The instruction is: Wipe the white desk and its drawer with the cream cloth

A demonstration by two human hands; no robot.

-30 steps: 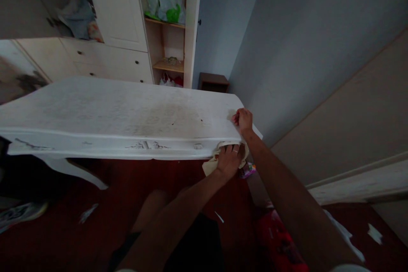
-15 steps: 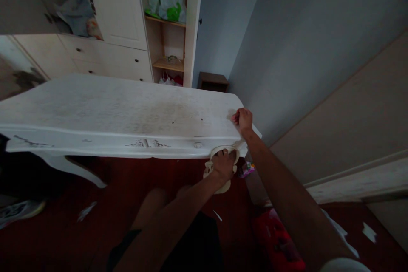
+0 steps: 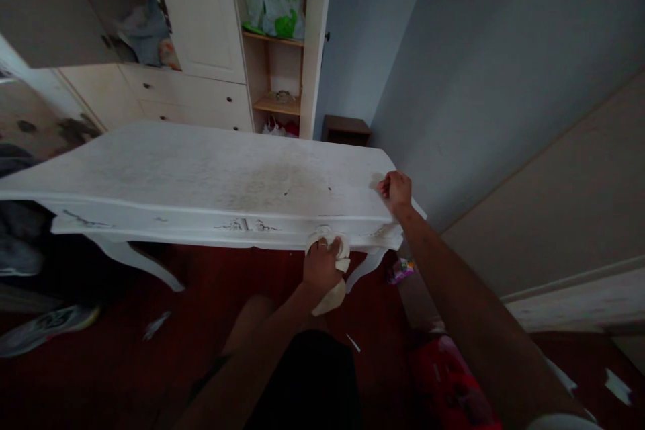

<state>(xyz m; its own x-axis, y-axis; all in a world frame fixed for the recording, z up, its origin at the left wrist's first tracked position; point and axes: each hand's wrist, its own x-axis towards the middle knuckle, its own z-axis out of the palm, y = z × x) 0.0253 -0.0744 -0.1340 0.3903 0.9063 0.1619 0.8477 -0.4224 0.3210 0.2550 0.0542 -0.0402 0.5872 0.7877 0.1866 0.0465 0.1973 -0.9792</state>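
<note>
A white table (image 3: 196, 158) with carved trim and grey smudges on its top stands before me. My left hand (image 3: 322, 263) presses a cream cloth (image 3: 332, 297) to the table's front edge, near a small carved knob; part of the cloth hangs down below. On the tabletop's right end rests my right hand (image 3: 397, 189), its fingers curled into a loose fist with nothing seen in it.
Behind the table are a white wardrobe (image 3: 201, 10) and open shelves with a plastic bag (image 3: 282, 3). A grey wall (image 3: 504, 60) rises at the right. On the red floor lie a shoe (image 3: 50, 329), a red item (image 3: 453, 383) and paper scraps.
My left hand has slid the cloth leftward along the table's front, from near the right corner to the carved knob. My right hand stays on the tabletop. The view has shifted slightly.
</note>
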